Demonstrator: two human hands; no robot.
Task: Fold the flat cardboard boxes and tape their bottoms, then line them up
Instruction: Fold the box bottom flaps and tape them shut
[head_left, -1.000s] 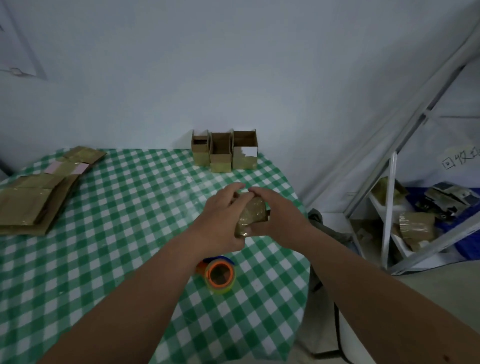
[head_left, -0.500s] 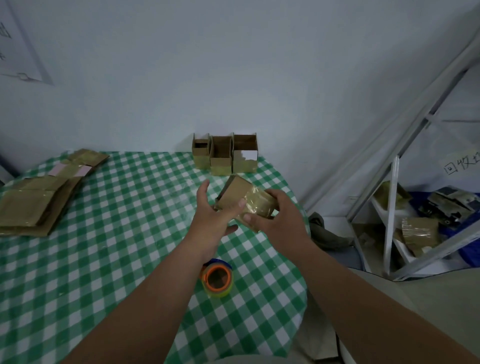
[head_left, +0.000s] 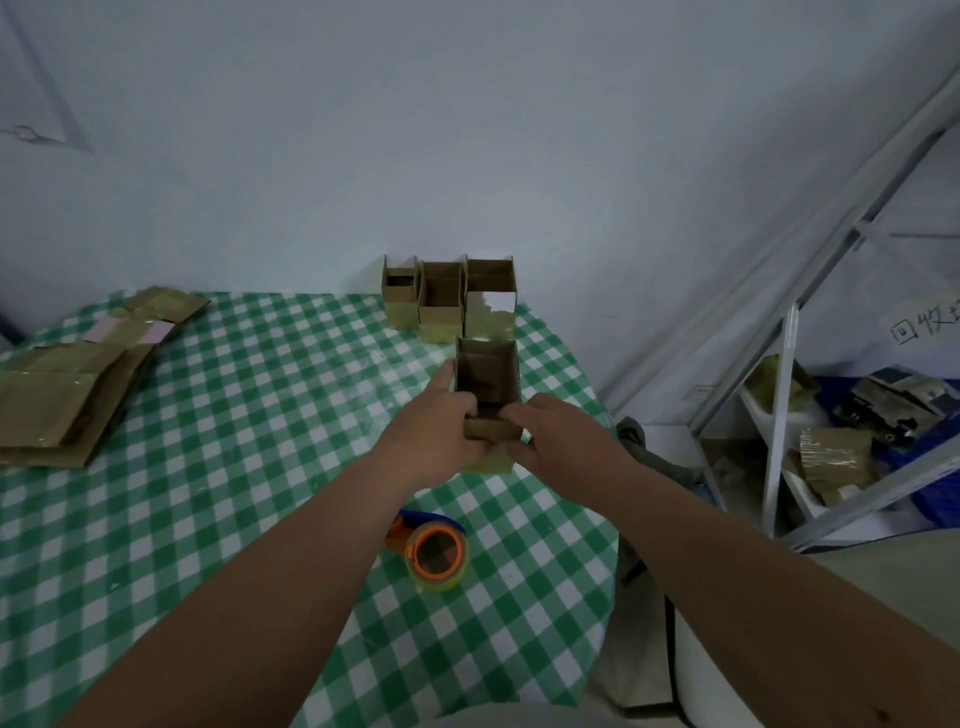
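Lining-up step. Left hand (head_left: 436, 436) and right hand (head_left: 550, 441) grip the open box (head_left: 488, 384) upright, fingers curled over its near rim, near 3 lined boxes (head_left: 449, 301) at 12 o'clock. Next, likely: slide it alongside them.

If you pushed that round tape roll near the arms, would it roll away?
Probably not far. The tape roll seems to lie on its flat side on the checked table, orange core facing up, so a push would likely slide it. Its blue and orange dispenser part would likely stop rolling too. It looks small, so probably light.
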